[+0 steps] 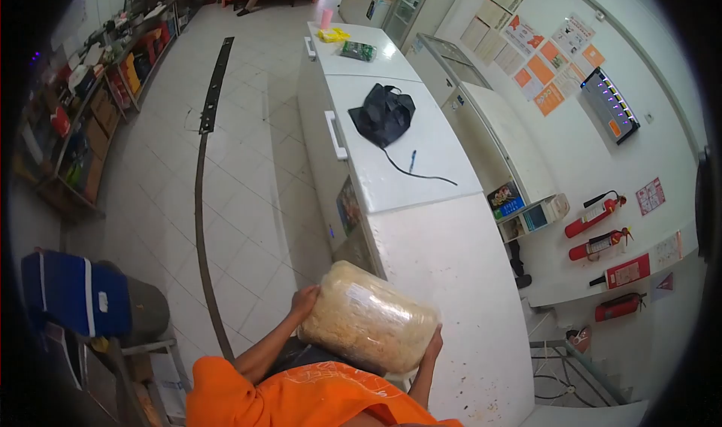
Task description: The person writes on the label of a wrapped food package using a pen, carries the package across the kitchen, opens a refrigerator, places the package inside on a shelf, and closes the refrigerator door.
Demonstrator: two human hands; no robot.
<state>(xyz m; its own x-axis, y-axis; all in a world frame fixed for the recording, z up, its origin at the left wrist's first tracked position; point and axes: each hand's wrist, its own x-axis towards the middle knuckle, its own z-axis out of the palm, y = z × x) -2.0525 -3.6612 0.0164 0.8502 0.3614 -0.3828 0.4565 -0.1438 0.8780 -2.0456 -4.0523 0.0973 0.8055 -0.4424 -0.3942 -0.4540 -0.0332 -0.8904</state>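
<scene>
A large plastic-wrapped bundle (370,318) with pale brownish contents is held in front of my orange shirt, at the near left edge of the white counter. My left hand (306,302) grips its left end, and my right hand (434,342) is pressed against its right end. The wrap is clear and shiny, with a pale label-like patch near the top. Beside the bundle, the white counter top (466,299) carries small brown crumbs and specks.
White chest freezers (421,156) run ahead, bearing a black bag (383,116), a blue pen, a green packet and a yellow packet. A blue box (75,295) stands at left near shelves. Fire extinguishers (594,216) hang at right. A dark strip crosses the tiled floor.
</scene>
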